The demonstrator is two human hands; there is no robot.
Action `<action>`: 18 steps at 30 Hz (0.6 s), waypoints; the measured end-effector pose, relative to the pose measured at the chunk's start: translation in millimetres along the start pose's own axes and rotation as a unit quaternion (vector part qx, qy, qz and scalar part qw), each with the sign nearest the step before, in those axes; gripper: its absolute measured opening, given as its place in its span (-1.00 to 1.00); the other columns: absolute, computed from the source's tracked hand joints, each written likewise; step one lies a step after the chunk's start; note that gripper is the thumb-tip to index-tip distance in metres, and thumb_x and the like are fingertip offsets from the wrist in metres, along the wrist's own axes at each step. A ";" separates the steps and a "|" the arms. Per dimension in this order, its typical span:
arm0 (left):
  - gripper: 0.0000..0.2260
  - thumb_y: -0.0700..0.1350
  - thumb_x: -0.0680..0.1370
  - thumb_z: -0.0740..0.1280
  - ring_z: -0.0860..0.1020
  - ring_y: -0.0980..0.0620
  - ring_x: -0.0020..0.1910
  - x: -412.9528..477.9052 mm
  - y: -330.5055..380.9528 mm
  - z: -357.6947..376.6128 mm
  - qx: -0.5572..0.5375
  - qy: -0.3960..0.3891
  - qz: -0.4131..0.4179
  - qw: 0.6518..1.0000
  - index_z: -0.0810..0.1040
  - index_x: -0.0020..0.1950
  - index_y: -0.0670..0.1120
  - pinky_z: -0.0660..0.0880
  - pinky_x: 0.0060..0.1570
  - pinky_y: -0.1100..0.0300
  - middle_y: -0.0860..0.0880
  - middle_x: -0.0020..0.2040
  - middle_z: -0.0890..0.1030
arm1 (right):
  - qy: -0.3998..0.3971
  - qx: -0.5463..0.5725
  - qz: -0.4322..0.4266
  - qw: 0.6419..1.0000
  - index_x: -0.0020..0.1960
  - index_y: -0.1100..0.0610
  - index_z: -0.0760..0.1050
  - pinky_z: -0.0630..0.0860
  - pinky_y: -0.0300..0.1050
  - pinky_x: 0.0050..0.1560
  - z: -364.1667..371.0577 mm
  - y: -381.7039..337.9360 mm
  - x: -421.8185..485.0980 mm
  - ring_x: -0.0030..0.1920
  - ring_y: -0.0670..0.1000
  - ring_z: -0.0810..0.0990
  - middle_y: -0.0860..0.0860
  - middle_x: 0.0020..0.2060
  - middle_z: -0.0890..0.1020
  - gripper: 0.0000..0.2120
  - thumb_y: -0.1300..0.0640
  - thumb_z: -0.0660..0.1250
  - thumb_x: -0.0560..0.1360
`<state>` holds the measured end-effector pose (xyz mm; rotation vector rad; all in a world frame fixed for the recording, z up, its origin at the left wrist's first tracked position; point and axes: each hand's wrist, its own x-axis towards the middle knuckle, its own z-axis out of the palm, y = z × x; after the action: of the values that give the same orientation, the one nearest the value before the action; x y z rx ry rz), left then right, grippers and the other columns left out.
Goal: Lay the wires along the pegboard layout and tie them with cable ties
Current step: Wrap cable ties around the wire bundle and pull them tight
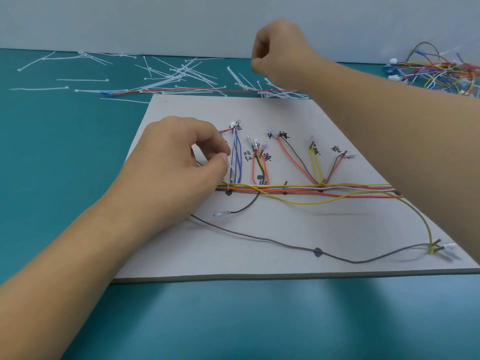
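Pinching a cable tie (229, 167) at the left end of the crosswise wire bundle (298, 189), the left hand (174, 157) is nearer; the right hand's (281, 51) fingers (257, 49) curl, holding I cannot tell what.

A teal table (46, 165) is carrying the work.
A pale board (272, 229) is lying flat on it; white ties (179, 74) are lying scattered behind the board, a red wire (207, 90) is running among them along its far edge, and a wire pile (441, 70) is sitting far right.
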<state>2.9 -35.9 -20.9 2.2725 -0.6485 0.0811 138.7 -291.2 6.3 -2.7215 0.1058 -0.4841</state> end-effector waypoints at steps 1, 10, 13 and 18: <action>-0.86 -0.12 0.54 0.40 0.43 0.18 -0.48 0.0 -0.3 -0.4 -0.004 0.000 0.000 1.000 0.65 -0.19 0.08 0.27 -0.47 0.47 0.38 -0.39 0.54 | 0.016 0.008 -0.018 1.000 -0.06 0.19 0.65 0.49 -0.20 -0.24 -6.9 -4.9 -5.0 -0.23 -0.01 0.54 0.05 -0.22 0.63 -0.84 0.25 0.30 0.45; -0.92 -0.07 0.55 0.42 0.43 0.14 -0.44 -0.8 2.8 -1.7 -0.027 0.025 -0.007 0.999 0.68 -0.09 0.11 0.32 -0.37 0.32 0.28 -0.27 0.61 | 0.039 0.334 0.025 0.941 -0.07 0.34 0.61 0.69 -0.01 -0.20 -58.3 -56.8 -113.8 -0.31 0.01 0.71 0.12 -0.30 0.64 -0.88 0.30 0.33 0.48; -0.93 0.05 0.53 0.45 0.49 0.10 -0.32 -2.9 9.1 -2.7 -0.038 0.032 0.031 0.998 0.69 -0.02 0.10 0.36 -0.30 0.37 0.14 -0.13 0.65 | -0.034 0.542 0.090 0.835 -0.10 0.30 0.57 0.66 -0.05 -0.18 -63.2 -63.7 -157.7 -0.27 0.08 0.71 0.13 -0.29 0.65 -0.93 0.34 0.34 0.55; -0.82 0.08 0.50 0.42 0.48 0.23 -0.10 -11.4 20.6 1.7 -0.057 0.043 0.091 0.993 0.66 0.08 0.10 0.30 -0.13 0.51 0.13 -0.05 0.61 | -0.098 0.676 0.145 0.716 -0.09 0.25 0.58 0.63 -0.17 -0.15 -56.7 -56.5 -194.6 -0.21 0.03 0.71 0.10 -0.24 0.67 -0.89 0.29 0.30 0.59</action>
<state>-17.0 -44.2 -11.4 2.0839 -0.7935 0.2224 -63.1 -231.9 14.9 -1.2317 0.0689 -0.0576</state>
